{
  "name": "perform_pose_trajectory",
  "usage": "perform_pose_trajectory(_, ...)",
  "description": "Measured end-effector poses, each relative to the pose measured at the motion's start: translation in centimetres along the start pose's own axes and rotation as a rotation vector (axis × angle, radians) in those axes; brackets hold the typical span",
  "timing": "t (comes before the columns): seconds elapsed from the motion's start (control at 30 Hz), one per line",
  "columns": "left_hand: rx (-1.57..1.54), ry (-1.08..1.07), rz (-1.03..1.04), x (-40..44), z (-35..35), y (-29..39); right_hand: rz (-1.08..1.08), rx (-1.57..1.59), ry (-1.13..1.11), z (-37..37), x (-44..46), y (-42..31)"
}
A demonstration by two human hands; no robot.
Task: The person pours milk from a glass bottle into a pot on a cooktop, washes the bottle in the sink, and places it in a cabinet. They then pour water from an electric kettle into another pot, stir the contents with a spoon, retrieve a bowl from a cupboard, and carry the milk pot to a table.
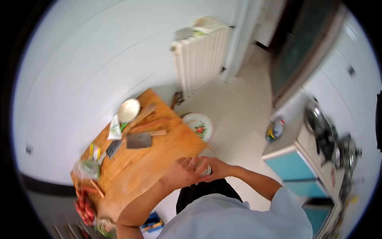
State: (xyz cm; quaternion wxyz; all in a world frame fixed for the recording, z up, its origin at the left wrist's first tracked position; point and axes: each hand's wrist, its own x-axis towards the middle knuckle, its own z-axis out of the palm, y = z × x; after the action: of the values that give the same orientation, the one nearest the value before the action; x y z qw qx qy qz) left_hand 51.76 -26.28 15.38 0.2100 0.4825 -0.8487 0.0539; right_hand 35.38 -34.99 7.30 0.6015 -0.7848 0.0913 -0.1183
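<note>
"Whitish round object (205, 171), where is it?"
"Held between both hands, by the near right side of the wooden table (131, 171)."
"Grasped how?"
"Left hand (181, 173) curls its fingers at it; right hand (217, 167) grips it from the right."
"And on the table?"
"A cleaver (139, 140), with a white bowl (129, 110) at the far left."

Left hand (182, 173) and right hand (217, 167) partly hide a small pale object (204, 171)
</note>
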Motion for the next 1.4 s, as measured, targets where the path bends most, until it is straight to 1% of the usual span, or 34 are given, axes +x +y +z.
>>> perform_pose_trajectory(0.03, 0.009, -0.001, 0.142, 1.1, 0.5, 0.9, -0.028, -0.097, 0.052, -0.4, -2.3, -1.1)
perform_pose_trajectory(0.07, 0.018, -0.001, 0.279, 2.5, 0.9, 2.1, -0.015, -0.110, 0.129, -0.5, -4.6, -1.8)
perform_pose_trajectory(0.1, -0.004, -0.001, 0.350, 4.2, 1.2, 3.8, -0.063, -0.075, 0.181, -0.7, -7.2, -2.3)
perform_pose_trajectory(0.13, 0.056, -0.002, 0.439, 5.9, 1.7, 5.5, -0.116, -0.049, 0.226, -1.1, -9.6, -2.4)
perform_pose_trajectory(0.17, 0.117, -0.001, 0.523, 7.4, 2.2, 7.2, -0.108, -0.066, 0.288, -1.4, -12.1, -2.6)
perform_pose_trajectory(0.3, 0.094, 0.002, 0.768, 13.6, 7.3, 14.4, 0.054, -0.032, 0.493, -2.4, -22.8, -2.5)
perform_pose_trajectory(0.37, 0.127, 0.077, 0.853, 17.4, 9.6, 18.7, 0.122, -0.035, 0.588, -3.6, -28.2, -2.4)
perform_pose_trajectory(0.47, 0.034, 0.106, 0.908, 22.6, 13.9, 25.4, 0.173, -0.002, 0.731, -5.9, -36.5, -3.0)
perform_pose_trajectory(0.57, 0.001, 0.135, 0.955, 28.0, 17.1, 31.6, 0.276, -0.078, 0.856, -8.7, -44.0, -3.5)
perform_pose_trajectory(0.6, -0.009, 0.133, 0.969, 29.5, 18.0, 33.5, 0.281, -0.075, 0.872, -9.7, -46.2, -3.7)
perform_pose_trajectory(0.67, 0.004, 0.018, 0.958, 32.9, 19.5, 36.9, 0.327, -0.137, 0.979, -11.5, -50.0, -4.6)
perform_pose_trajectory(0.7, -0.062, 0.090, 0.986, 34.7, 20.2, 38.4, 0.305, -0.151, 1.016, -12.2, -51.8, -3.9)
perform_pose_trajectory(0.73, -0.065, 0.095, 1.001, 36.5, 20.7, 39.7, 0.305, -0.156, 1.032, -13.1, -53.5, -3.7)
perform_pose_trajectory(0.8, -0.229, -0.118, 1.018, 40.0, 21.6, 42.3, 0.441, -0.190, 1.120, -14.8, -56.9, -3.3)
perform_pose_trajectory(0.83, -0.192, -0.271, 1.004, 41.6, 22.0, 43.4, 0.407, -0.229, 1.152, -16.0, -58.6, -2.8)
perform_pose_trajectory(0.87, -0.200, -0.280, 1.022, 43.4, 22.6, 44.5, 0.414, -0.221, 1.172, -17.1, -60.0, -3.0)
perform_pose_trajectory(0.93, -0.244, 0.097, 1.208, 46.7, 24.1, 46.6, 0.456, -0.153, 1.280, -19.3, -62.8, -3.7)
perform_pose_trajectory(0.97, -0.172, 0.063, 1.256, 48.0, 24.2, 47.6, 0.410, -0.160, 1.309, -20.4, -64.1, -3.6)
perform_pose_trajectory(1.0, -0.180, 0.071, 1.278, 49.5, 25.1, 48.6, 0.415, -0.168, 1.332, -21.3, -65.3, -3.6)
perform_pose_trajectory(1.07, 0.015, 0.288, 1.421, 52.4, 26.8, 50.5, 0.425, -0.170, 1.402, -23.4, -67.3, -3.9)
perform_pose_trajectory(1.1, -0.045, 0.200, 1.379, 53.6, 27.0, 51.2, 0.455, -0.143, 1.417, -24.4, -68.2, -3.8)
perform_pose_trajectory(1.13, -0.052, 0.219, 1.398, 54.9, 27.6, 51.9, 0.460, -0.159, 1.438, -25.5, -69.0, -3.5)
perform_pose_trajectory(1.23, 0.025, 0.114, 1.406, 58.7, 29.6, 53.6, 0.473, -0.190, 1.509, -28.8, -71.3, -2.2)
perform_pose_trajectory(1.3, 0.005, 0.156, 1.410, 61.2, 31.0, 54.5, 0.394, -0.251, 1.579, -31.0, -72.5, -1.0)
perform_pose_trajectory(1.33, -0.014, 0.185, 1.404, 62.3, 31.7, 54.9, 0.395, -0.258, 1.589, -32.2, -73.1, -0.4)
perform_pose_trajectory(1.37, 0.050, 0.218, 1.427, 63.3, 32.2, 55.3, 0.415, -0.268, 1.615, -33.3, -73.6, -0.2)
perform_pose_trajectory(1.4, 0.046, 0.216, 1.430, 64.4, 32.9, 55.8, 0.437, -0.271, 1.637, -34.2, -74.0, 0.1)
